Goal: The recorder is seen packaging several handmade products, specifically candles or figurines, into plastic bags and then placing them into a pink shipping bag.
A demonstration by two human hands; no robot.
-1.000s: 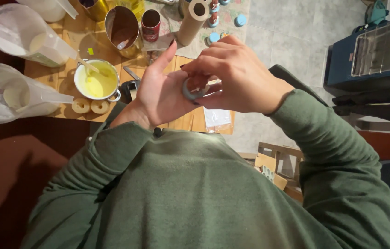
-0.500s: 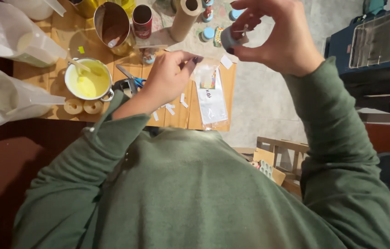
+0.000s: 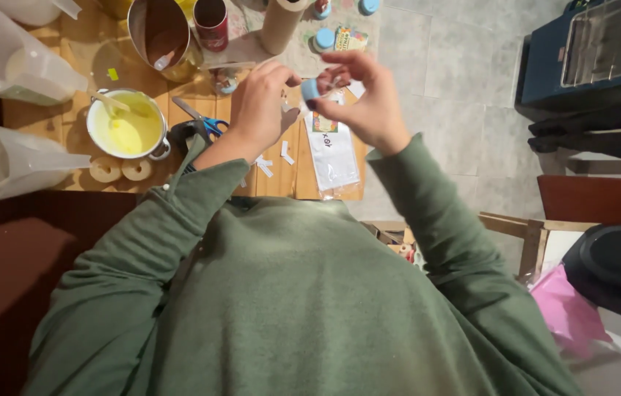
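Blue cap sits between both hands, raised above the wooden table, near its right end. Right hand pinches the cap at thumb and fingertips; left hand meets it from the other side, fingertips touching at or just beside the cap. Hands together, both closed on the small piece; exact grip of the left cannot be told.

Packages and labels: clear flat bag with a white sheet and a small coloured label at its top lies on the table below the hands. White paper strips scattered just left of the bag. A small colourful packet lies on the far cloth, beside two more blue caps.

Left of the hands: scissors with blue handles, a pot of yellow liquid with a spoon in it, two pale rings in front of the pot. Clear measuring jugs at far left. A cardboard tube stands behind the hands.

Both forearms in green sleeves, elbows bent, wrists angled inward.
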